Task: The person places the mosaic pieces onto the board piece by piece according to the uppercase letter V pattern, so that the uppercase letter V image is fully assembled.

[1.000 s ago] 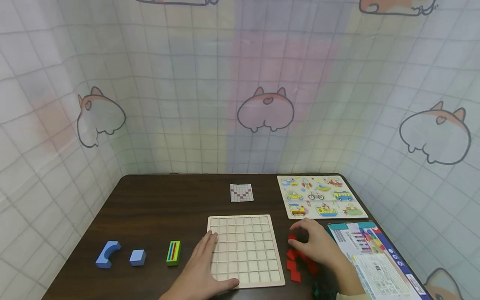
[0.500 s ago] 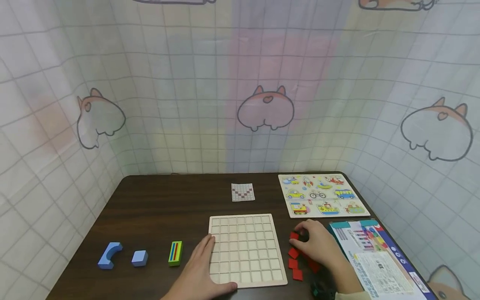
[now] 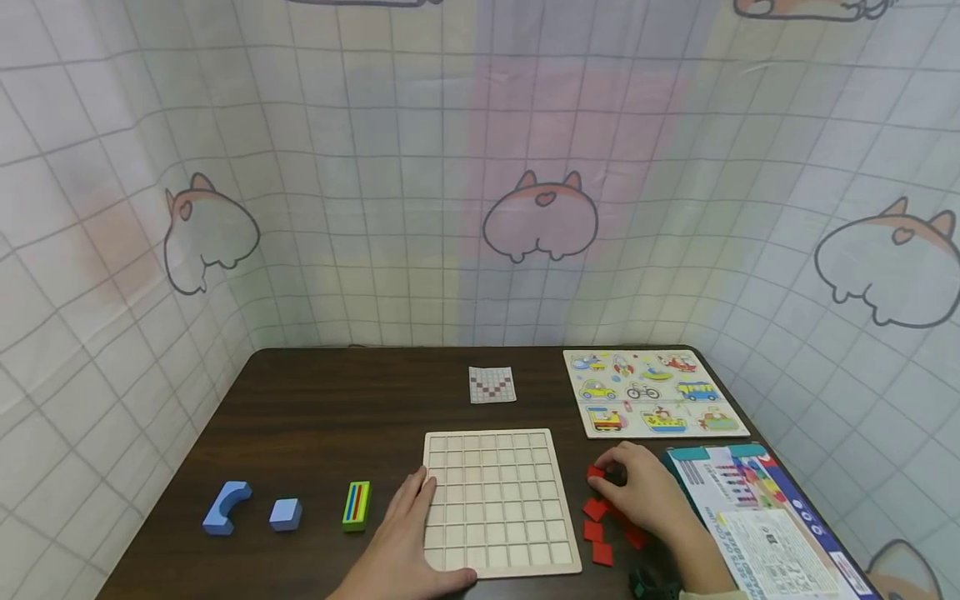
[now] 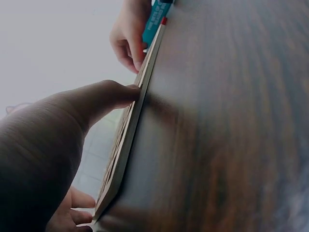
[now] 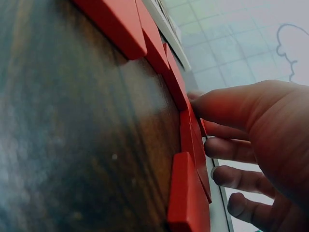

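My left hand (image 3: 401, 537) rests at the left side of a pale wooden grid board (image 3: 498, 504), fingers straight along its left edge. In the left wrist view the thumb (image 4: 120, 94) presses on the board's edge. Right of the board, my right hand (image 3: 645, 493) pinches a red tile (image 3: 595, 472) between thumb and forefinger. Several more red tiles (image 3: 593, 531) lie loose below and under that palm, partly hidden. The right wrist view shows overlapping red tiles (image 5: 188, 193) on the tabletop beside the curled fingers.
Behind the board lies a small pattern card (image 3: 492, 385). A vehicle picture board (image 3: 656, 394) and a printed box (image 3: 772, 525) stand at the right. Leftward are a green block with coloured stripes (image 3: 356, 506), a blue cube (image 3: 286, 514) and a blue arch block (image 3: 225, 508).
The whole head view has shifted slightly. My left hand stays at the board's edge. My right hand stays over the red tiles with only a small movement.
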`<state>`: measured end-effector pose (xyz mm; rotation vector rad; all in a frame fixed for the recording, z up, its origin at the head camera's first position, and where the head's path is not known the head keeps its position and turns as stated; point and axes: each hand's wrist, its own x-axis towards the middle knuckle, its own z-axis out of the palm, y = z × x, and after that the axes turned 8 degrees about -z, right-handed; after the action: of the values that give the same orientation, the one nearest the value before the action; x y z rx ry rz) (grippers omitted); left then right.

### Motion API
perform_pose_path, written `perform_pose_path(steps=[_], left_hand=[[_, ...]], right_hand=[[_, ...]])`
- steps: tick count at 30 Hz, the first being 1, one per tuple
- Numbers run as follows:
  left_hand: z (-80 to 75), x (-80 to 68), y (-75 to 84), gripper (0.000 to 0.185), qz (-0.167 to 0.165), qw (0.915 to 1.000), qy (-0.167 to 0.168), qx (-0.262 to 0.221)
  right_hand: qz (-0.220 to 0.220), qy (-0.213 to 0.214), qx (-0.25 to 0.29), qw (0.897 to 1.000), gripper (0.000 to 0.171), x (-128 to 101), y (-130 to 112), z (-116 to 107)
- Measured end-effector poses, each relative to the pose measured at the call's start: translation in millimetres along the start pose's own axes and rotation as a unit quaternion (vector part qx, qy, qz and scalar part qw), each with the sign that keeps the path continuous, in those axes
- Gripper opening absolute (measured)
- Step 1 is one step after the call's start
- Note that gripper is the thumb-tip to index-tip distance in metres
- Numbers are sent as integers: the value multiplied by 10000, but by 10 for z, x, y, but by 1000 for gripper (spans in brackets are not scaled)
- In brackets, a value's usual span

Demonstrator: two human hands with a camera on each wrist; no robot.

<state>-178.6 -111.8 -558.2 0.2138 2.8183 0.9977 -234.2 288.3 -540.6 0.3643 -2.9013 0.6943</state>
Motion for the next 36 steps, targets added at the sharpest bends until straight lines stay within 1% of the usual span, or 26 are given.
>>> perform_pose_path(steps=[5,8,12,17,21,28,32,36], left_hand=[[-5,-5,-2,147,20,10000,-37,51],[-8,-13,-4,147,29,9999,-45,118],[-7,-16,-4,148,52,9998,-31,192],[-5,-7,-15,148,11,9997,-4,224],[-4,-5,-24,148,45,9996,54,269],[5,-20,-14,148,-13,9994,17,353],[-4,-29,-5,146,43,9989,141,435],[-7,-40,-3,145,98,9983,290,499]], right_hand=[[125,-67,76,9999,15,8,-44,-17],[113,-90,206,9997,16,6,-72,-13],[-97,-65,395,9992,16,11,-108,8],[-261,-46,468,9986,16,17,-169,31],[-423,-14,567,9975,16,21,-263,38],[-824,35,742,9938,21,-29,-427,78],[-1129,11,825,9902,20,-40,-509,106],[-1217,-130,919,9882,19,-39,-603,121]])
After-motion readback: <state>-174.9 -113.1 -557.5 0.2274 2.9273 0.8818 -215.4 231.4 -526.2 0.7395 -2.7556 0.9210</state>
